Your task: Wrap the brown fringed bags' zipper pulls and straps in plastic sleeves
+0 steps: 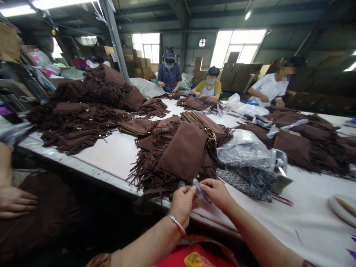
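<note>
Bag with fringe (182, 152): lies just beyond our hands.
Left hand (182, 202): thumb and finger pinch plastic wrap (200, 191).
Plastic wrap: we judge its handling is present step.
Right hand (215, 193): fingertips pinch it too; next move calls, we think, for steady grip.

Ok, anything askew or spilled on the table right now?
No spill stands out. The heap of brown fringed bags just beyond the left hand looks untidy, though: bags lie at different angles, their strands splaying to the table's near edge.
</note>
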A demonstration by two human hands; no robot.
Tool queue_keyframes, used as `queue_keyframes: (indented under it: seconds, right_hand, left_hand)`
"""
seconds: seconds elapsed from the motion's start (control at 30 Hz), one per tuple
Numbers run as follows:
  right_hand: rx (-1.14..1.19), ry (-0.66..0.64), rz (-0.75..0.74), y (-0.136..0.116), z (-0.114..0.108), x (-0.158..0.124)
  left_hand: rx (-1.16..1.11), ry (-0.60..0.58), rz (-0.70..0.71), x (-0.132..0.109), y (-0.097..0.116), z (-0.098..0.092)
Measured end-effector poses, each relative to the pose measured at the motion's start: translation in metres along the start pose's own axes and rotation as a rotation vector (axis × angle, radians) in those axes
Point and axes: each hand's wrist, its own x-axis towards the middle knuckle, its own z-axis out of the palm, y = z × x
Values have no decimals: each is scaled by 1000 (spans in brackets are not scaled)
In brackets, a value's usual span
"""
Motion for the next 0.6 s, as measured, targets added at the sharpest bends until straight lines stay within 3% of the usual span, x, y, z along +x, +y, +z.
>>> queue_keyframes:
  seconds: [0.27, 0.4, 0.5, 0.6]
  right_hand:
    - [211, -125, 114, 1, 4, -14]
    - [369, -117, 175, 2, 21, -23]
    - [348, -91, 135, 4, 36, -27]
    - [212, -81, 24, 3, 38, -25]
  left_hand:
    - [-43, 35, 7, 5, -2, -1]
    - [-101, -6, 27, 1, -1, -2]
    - [-152, -40, 34, 2, 1, -3]
    - [-164, -42, 18, 2, 5, -1]
